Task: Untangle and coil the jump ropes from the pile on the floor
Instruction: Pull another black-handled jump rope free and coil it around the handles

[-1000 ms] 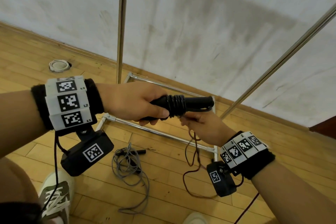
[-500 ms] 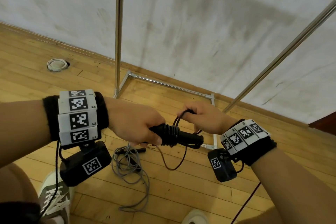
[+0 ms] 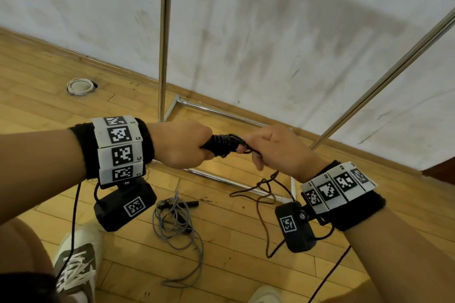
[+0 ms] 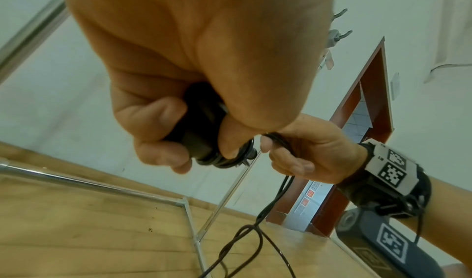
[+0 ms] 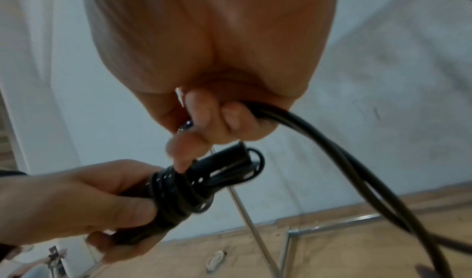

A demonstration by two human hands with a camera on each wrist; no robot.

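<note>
Since half a second ago our right hand (image 3: 273, 147) has swung from above the handles to their tip, cord in tow. Left hand (image 3: 182, 146) fist-wrapped round the black handles (image 5: 178, 189), several turns of black rope (image 5: 339, 151) already wound on. Right-hand fingers (image 5: 204, 109) curled round the free cord, which trails in loose loops to the floor. We judge this rope partly coiled. Grey rope (image 3: 176, 224) lies tangled on the floor boards, untouched.

A metal rack frame (image 3: 162, 39) stands on the wooden floor (image 3: 37, 96) against a white wall (image 3: 270, 19).
</note>
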